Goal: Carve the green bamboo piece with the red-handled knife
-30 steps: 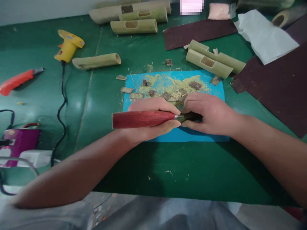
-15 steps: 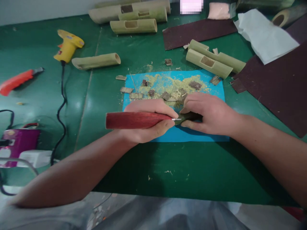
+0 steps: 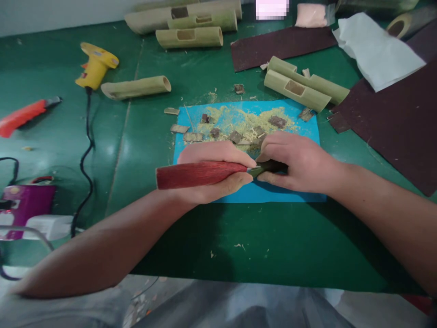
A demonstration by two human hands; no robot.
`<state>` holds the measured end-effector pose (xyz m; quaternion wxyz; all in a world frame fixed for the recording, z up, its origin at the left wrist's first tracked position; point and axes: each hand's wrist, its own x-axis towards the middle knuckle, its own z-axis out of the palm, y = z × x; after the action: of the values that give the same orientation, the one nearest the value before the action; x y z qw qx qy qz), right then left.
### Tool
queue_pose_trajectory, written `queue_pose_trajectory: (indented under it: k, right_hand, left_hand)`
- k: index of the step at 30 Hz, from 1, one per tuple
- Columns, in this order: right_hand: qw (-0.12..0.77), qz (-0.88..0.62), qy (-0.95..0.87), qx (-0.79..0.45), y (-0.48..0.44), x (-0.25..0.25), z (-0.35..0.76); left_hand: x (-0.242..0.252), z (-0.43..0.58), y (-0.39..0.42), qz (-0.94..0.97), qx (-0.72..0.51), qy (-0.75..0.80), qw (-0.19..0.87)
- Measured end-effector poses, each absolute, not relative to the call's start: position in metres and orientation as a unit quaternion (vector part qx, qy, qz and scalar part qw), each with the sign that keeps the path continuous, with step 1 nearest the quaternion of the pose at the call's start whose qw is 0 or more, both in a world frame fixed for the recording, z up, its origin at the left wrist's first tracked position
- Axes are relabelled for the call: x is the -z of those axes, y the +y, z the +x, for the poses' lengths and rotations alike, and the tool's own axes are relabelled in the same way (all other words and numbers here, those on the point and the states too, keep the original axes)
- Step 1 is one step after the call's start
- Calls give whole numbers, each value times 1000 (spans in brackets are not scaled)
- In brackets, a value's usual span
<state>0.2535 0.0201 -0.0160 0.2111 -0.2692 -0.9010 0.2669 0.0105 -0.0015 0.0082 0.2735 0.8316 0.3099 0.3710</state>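
My left hand is closed around a carving tool with a red wooden handle. Only a sliver of its metal shank shows past the fingertips; the tip is hidden. Opposite it, my right hand grips a dark green bamboo piece, most of which the fingers cover. Tool and bamboo meet between the two hands, over a blue mat. Behind the hands, pale shavings and several small brown scraps lie on the mat.
Cut bamboo tubes lie beyond the mat, with others at the back. To the left are a yellow corded tool, an orange-handled knife and a purple box. Dark brown sheets and white paper lie right.
The red handle has shifted slightly right toward the bamboo and tilted, its butt end now a little lower, moving with my left hand. My right hand stays in nearly the same place.
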Motion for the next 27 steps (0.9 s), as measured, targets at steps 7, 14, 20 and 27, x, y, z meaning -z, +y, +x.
queue_pose_trajectory:
  k: [7,14,20,27]
  right_hand:
    - [220,-266,-902,-261,20,18,254]
    - [219,-267,-900,-266,20,17,254]
    - [217,-269,-901,-262,20,17,254]
    - [225,-264,-903,-255,20,18,254]
  left_hand:
    - [-9,8,-3,832,-357,313,286]
    - [-9,9,-4,826,-350,331,291]
    - [-8,14,0,829,-389,300,267]
    - [-8,12,-1,837,-377,312,244]
